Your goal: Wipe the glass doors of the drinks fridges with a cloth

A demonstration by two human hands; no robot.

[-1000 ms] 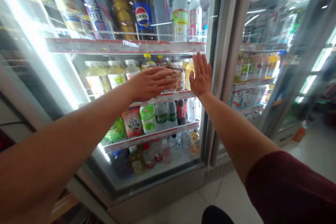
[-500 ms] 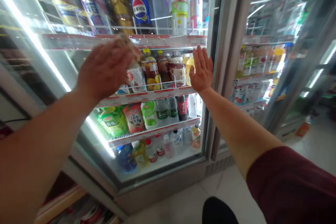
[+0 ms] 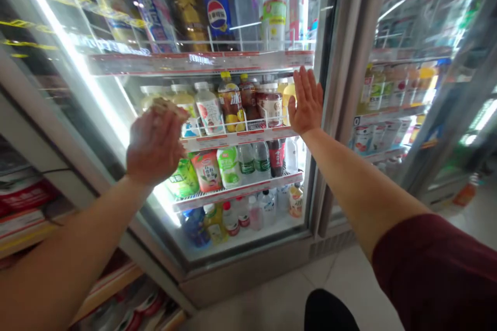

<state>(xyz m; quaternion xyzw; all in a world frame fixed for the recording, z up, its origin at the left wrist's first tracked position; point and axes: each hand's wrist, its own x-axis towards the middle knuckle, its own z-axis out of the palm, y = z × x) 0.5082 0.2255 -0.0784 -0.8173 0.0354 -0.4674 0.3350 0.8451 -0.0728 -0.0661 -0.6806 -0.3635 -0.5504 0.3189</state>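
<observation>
My left hand [image 3: 155,142], blurred, is pressed over a crumpled, pale beige cloth [image 3: 165,106] in front of the glass door of a drinks fridge. The cloth's edge shows above the fingers; the rest is hidden under the hand. Further right, my right hand [image 3: 308,101] lies with palm forward and fingers stretched upward against the glass near the door's right side, holding nothing. Behind the glass, between the hands, stand an iced tea bottle [image 3: 232,101] with a yellow cap and a white-labelled bottle [image 3: 208,108].
A Pepsi bottle [image 3: 216,10] stands on the upper shelf. Green and red drink pouches [image 3: 207,170] fill a lower one. The metal door frame [image 3: 341,88] separates a second fridge on the right. Shelves with red packages [image 3: 27,191] are at the left, above a tiled floor [image 3: 287,289].
My left hand has moved down the glass with the cloth, uncovering bottles on the middle shelf. My right hand keeps its place on the glass. The view has shifted slightly left.
</observation>
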